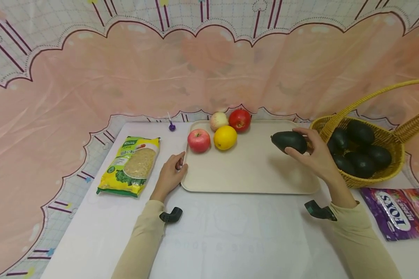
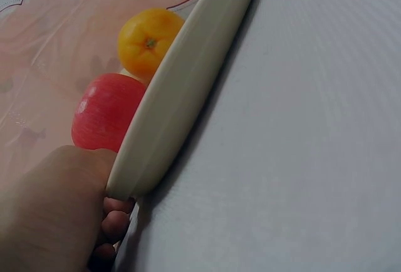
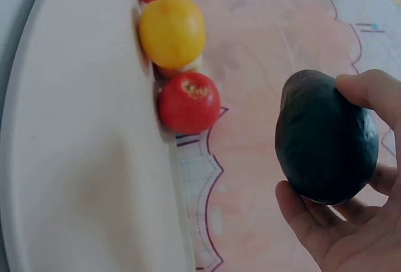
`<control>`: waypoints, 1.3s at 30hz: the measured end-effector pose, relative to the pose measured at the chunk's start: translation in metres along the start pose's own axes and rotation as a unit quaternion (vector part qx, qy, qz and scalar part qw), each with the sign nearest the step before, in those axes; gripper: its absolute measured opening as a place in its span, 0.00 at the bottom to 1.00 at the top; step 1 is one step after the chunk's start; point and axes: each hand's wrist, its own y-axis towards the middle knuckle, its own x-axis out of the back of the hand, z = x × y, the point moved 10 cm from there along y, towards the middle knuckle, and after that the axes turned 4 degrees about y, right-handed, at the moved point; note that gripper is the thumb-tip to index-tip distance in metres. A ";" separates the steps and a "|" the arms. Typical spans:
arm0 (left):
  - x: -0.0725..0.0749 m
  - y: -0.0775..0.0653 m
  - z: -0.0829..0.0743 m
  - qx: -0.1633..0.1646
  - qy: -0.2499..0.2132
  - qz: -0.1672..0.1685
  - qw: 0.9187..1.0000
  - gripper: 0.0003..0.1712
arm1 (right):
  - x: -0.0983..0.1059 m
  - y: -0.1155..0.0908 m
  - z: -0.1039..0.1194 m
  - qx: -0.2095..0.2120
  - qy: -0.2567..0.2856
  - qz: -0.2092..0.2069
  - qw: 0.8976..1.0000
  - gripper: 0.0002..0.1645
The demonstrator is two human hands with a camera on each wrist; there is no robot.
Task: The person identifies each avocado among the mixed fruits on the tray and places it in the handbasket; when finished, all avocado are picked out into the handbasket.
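My right hand (image 1: pixel 315 157) holds a dark green avocado (image 1: pixel 289 142) above the right part of a cream tray (image 1: pixel 251 174). In the right wrist view, thumb and fingers curl round the avocado (image 3: pixel 326 137), its narrow end pointing away from the palm. At the tray's left edge, my left hand (image 1: pixel 170 172) grips the rim (image 2: pixel 169 103), thumb above and curled fingers below. On the tray's left half sit a pink-red apple (image 1: pixel 199 140), a yellow-orange round fruit (image 1: pixel 225 138), a pale round fruit (image 1: pixel 218 121) and a red pomegranate-like fruit (image 1: pixel 240 120).
A yellow wicker basket (image 1: pixel 392 170) with a tall handle holds several avocados (image 1: pixel 360 132) right of the tray. Nearer me lies a purple Fox's candy bag (image 1: pixel 401 215). Left of the tray are a yellow-green Knorr packet (image 1: pixel 129 166) and a small purple lollipop (image 1: pixel 172 126).
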 end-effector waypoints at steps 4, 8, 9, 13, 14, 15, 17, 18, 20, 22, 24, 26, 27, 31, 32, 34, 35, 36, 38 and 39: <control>-0.002 -0.002 0.002 0.008 -0.002 0.004 1.000 0.26 | 0.006 -0.006 -0.001 0.004 -0.016 0.010 1.000 0.37; -0.002 -0.003 0.001 0.007 -0.004 0.004 1.000 0.26 | 0.014 -0.010 -0.003 -0.009 -0.023 0.032 0.999 0.37; -0.002 -0.003 0.000 0.006 -0.005 0.003 1.000 0.26 | 0.017 -0.011 -0.004 -0.014 -0.025 0.038 0.999 0.38; -0.002 -0.003 0.000 0.007 -0.002 0.005 1.000 0.27 | 0.027 -0.015 -0.006 -0.029 -0.042 0.060 0.997 0.38; -0.002 -0.003 0.000 0.011 -0.002 0.005 1.000 0.27 | 0.030 -0.015 -0.006 -0.030 -0.045 0.065 0.996 0.38; -0.001 -0.003 0.001 0.014 0.000 0.006 1.000 0.27 | 0.032 -0.016 -0.006 -0.031 -0.046 0.070 0.996 0.38; 0.000 -0.003 0.002 0.020 0.001 0.009 1.000 0.27 | 0.037 -0.017 -0.005 -0.029 -0.047 0.076 0.996 0.38; 0.000 -0.003 0.002 0.022 0.001 0.008 1.000 0.27 | 0.040 -0.018 -0.004 -0.027 -0.048 0.078 0.995 0.38; 0.001 -0.002 0.003 0.025 0.001 0.011 1.000 0.27 | 0.045 -0.019 -0.002 -0.015 -0.048 0.077 0.996 0.37; 0.001 -0.002 0.003 0.022 0.001 0.011 1.000 0.28 | 0.051 -0.020 -0.001 0.000 -0.049 0.073 0.996 0.37; 0.001 -0.001 0.002 0.017 0.002 0.010 1.000 0.27 | 0.056 -0.022 -0.001 0.014 -0.050 0.070 0.996 0.37; 0.001 -0.001 0.001 0.013 0.002 0.008 1.000 0.27 | 0.061 -0.023 -0.002 0.021 -0.048 0.071 0.996 0.37; 0.001 -0.001 0.001 0.012 0.001 0.008 1.000 0.27 | 0.063 -0.025 -0.003 0.022 -0.049 0.071 0.996 0.37; 0.000 -0.001 0.000 0.011 -0.002 0.009 1.000 0.27 | 0.074 -0.029 -0.009 0.025 -0.045 0.075 0.996 0.38; 0.000 -0.001 0.000 0.012 -0.003 0.009 1.000 0.27 | 0.078 -0.030 -0.012 0.021 -0.045 0.073 0.996 0.37; 0.000 0.000 0.000 0.012 -0.003 0.009 1.000 0.27 | 0.085 -0.032 -0.018 0.011 -0.040 0.068 0.997 0.37; -0.001 0.000 0.000 0.012 -0.003 0.009 1.000 0.27 | 0.089 -0.032 -0.022 0.003 -0.035 0.063 0.997 0.37; -0.001 0.000 0.000 0.013 -0.003 0.010 1.000 0.27 | 0.092 -0.033 -0.025 -0.003 -0.030 0.060 0.998 0.37; -0.001 0.000 0.000 0.013 -0.001 0.011 1.000 0.27 | 0.098 -0.035 -0.034 -0.020 -0.020 0.052 0.998 0.36; -0.002 0.000 0.001 0.014 -0.001 0.011 1.000 0.27 | 0.101 -0.036 -0.038 -0.027 -0.014 0.050 0.998 0.36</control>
